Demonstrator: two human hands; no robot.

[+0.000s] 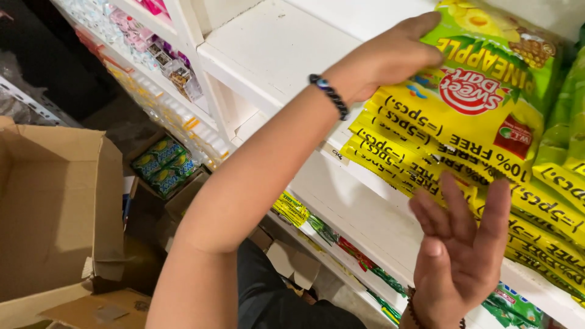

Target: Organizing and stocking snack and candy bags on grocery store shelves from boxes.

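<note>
The left hand (390, 58) pinches the top yellow packet (481, 103) of a stack overhanging the white shelf's (274, 49) front edge, the right hand (460, 250) open below it, not gripping, so the stack could slide off, though bare shelf lies leftward.

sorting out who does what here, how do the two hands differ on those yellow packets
The left hand lies palm down on top of the stack of yellow and green packets, fingers curled over the top packet; the right hand stands upright against the packets' front edges, fingers spread. The left hand reaches in from above across the white shelf; the right hand comes up from below. Both wear a beaded bracelet and both touch the same stack.
</note>
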